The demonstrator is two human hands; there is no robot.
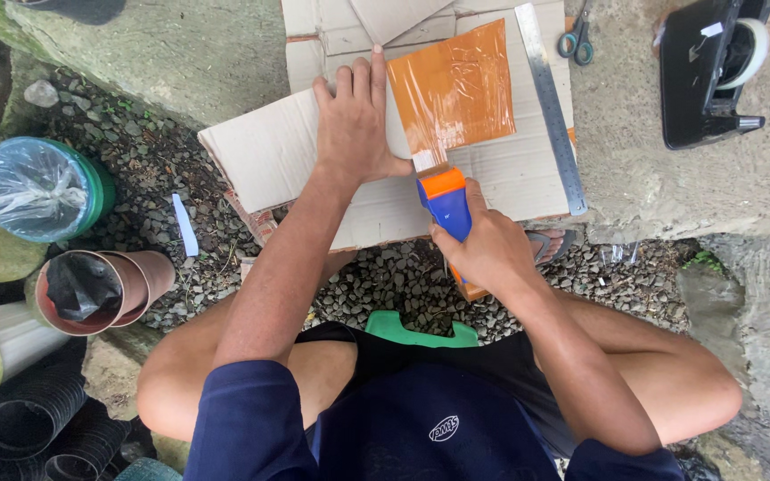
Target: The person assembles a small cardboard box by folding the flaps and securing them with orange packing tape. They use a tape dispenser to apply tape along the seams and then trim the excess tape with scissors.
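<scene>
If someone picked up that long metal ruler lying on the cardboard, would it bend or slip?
The metal ruler looks thin, flat and straight, so it would probably stay fairly stiff, flexing only slightly. Its smooth shiny face suggests it could slide easily on the cardboard. Lying flat, it seems unlikely to roll.

Cutter (446, 200): blue body, orange head, gripped in my right hand (483, 249), tip at the sheet's lower edge. Orange sheet (454, 87): glossy, flat on cardboard (269, 151), under my left hand (356, 120).

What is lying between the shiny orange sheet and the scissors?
A long metal ruler lies between the orange sheet and the scissors, slanting along the cardboard's right edge, seen in the head view.
</scene>
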